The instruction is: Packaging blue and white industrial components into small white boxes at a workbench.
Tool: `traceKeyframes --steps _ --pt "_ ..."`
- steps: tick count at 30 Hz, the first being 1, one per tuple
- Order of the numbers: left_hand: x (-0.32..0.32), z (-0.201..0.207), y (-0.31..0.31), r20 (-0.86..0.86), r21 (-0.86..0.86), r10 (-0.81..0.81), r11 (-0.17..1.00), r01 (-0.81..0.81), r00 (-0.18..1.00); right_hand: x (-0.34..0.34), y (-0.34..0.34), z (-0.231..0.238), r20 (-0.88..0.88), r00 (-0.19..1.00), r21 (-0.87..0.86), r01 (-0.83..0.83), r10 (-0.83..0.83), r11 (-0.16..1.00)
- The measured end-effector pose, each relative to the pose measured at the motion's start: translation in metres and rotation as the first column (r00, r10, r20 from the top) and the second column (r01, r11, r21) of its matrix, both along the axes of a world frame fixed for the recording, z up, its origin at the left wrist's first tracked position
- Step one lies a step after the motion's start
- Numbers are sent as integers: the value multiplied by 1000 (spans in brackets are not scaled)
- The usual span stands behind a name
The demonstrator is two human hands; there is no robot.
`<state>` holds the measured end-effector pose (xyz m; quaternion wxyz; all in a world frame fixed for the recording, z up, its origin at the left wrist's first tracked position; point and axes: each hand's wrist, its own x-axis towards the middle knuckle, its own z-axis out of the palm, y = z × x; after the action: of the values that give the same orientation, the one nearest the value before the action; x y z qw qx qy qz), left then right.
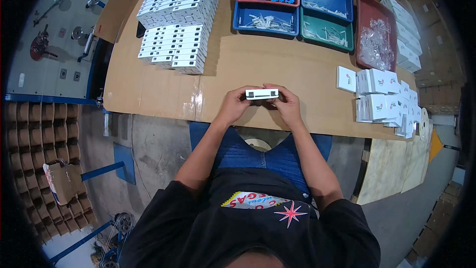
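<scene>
A small flat white box (262, 94) is held up near the table's front edge, between my two hands. One narrow side faces up and shows a dark slot with dark corners; what is inside is too small to make out. My left hand (236, 104) grips its left end, fingers curled behind and thumb in front. At the right end, my right hand (286, 105) holds it the same way. Farther off to the left stand tall stacks of similar white boxes (176, 44). To the right lies a loose pile of small white boxes (379, 99) with printed faces.
Brown cardboard covers the table (158, 92). Along the back are a red tray (243, 0) of blue parts, a blue tray (238, 26) and a green tray (327, 43) of white pieces, and a red tray (364, 7) of clear plastic bags. Long white cartons (404, 34) line the right edge.
</scene>
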<state>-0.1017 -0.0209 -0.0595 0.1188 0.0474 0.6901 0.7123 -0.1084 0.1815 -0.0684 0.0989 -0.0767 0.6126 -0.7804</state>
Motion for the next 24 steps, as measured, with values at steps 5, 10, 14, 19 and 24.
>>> traceKeyframes --steps 5,10,14,19,24 --pt "3 9 3 -23 -55 10 998 -11 1000 1 0 7 30 999 -10 35 -35 999" --pt "12 19 12 -60 107 119 988 -112 991 1 1 -7 105 993 17 60 -62 998" --pt "9 -9 -2 -28 77 98 992 -96 995 -4 2 -20 -13 999 100 35 -33 994" --pt "7 -13 -2 6 163 112 980 -111 994 -5 2 -6 165 986 8 -16 14 1000" --pt "3 -9 -1 33 201 102 974 -107 994 -4 2 5 176 984 -23 9 -5 1000"
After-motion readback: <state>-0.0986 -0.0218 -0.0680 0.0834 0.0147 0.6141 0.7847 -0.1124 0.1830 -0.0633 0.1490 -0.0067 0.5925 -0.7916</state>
